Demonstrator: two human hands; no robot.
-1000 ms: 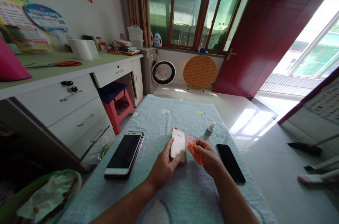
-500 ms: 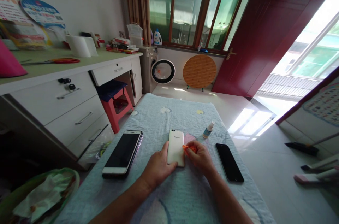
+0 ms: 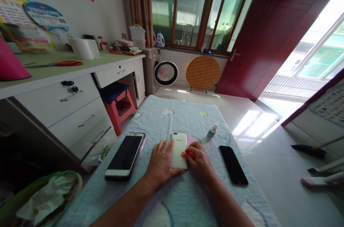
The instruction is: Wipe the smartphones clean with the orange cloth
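A white phone (image 3: 179, 149) lies back up on the pale blue cloth-covered table (image 3: 172, 198). My left hand (image 3: 160, 163) rests flat beside it, fingers stretched out and touching its left edge. Against the phone's right edge, my right hand (image 3: 199, 161) is closed on a small orange cloth (image 3: 186, 154). A larger phone with a dark screen (image 3: 126, 154) lies to the left, a black phone (image 3: 233, 164) to the right. A small spray bottle (image 3: 212, 132) stands just beyond the white phone.
A white desk with drawers (image 3: 67, 94) runs along the left, red scissors (image 3: 68, 63) on top, a red stool (image 3: 119, 107) beneath. A green bag of rubbish (image 3: 43, 198) sits at the lower left. A washing machine (image 3: 161, 71) and round wooden board (image 3: 202, 72) stand under the window.
The white phone, held tilted up in my left hand a second ago, now lies flat on the cloth. My left hand has flattened beside it; my right hand with the orange cloth has come down against it.
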